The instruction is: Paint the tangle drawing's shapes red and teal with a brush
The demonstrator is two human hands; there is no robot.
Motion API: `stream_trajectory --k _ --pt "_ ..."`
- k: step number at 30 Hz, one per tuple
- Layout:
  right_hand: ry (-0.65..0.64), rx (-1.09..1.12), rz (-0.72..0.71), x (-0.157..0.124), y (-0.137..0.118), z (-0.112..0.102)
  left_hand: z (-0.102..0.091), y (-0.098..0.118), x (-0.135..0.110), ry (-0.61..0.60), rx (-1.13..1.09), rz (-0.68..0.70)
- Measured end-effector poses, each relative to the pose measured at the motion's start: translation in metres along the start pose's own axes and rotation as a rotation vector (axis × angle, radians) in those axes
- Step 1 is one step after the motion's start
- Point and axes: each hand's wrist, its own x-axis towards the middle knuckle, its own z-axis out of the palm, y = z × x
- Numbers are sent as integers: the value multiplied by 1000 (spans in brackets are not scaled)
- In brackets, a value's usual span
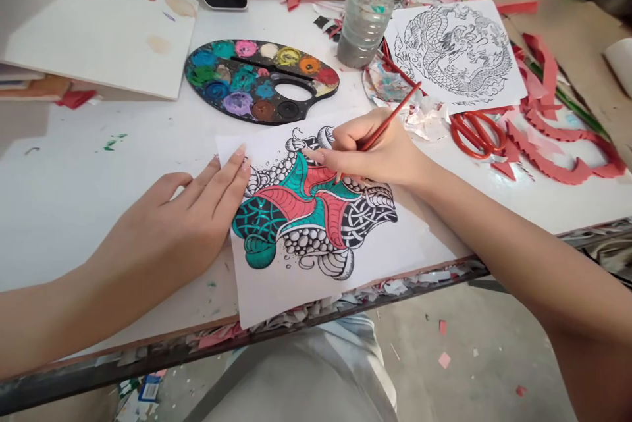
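A sheet of white paper (pixel 316 224) lies on the white table, printed with a black ornamental pattern partly coloured teal and coral red. My left hand (pixel 182 218) rests flat on its left side, fingertips near the top edge, holding it down. My right hand (pixel 365 145) grips a thin red-handled paintbrush (pixel 390 121), with the tip down on the pattern near the red area. The fingers hide part of the brush's lower end. Just beyond the sheet lies a black oval palette (pixel 261 79) holding many colours of paint.
A water-filled ribbed jar (pixel 364 28) stands at the back, beside a black-line dragon drawing (pixel 457 53). Red-handled scissors (pixel 476 133) and red paper cut-outs (pixel 557 145) lie to the right. A paint-smeared board (pixel 99 27) leans at back left. Paper scraps line the table's front edge (pixel 247 336).
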Motion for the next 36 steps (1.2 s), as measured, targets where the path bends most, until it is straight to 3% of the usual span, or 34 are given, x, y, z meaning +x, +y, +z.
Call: stream_trajectory --k 17,36 --pt "-111 49 92 1 -4 -4 2 1 0 -99 -131 -38" --pt "-90 10 135 2 -8 -2 2 0 -1 -85 -99 -21"
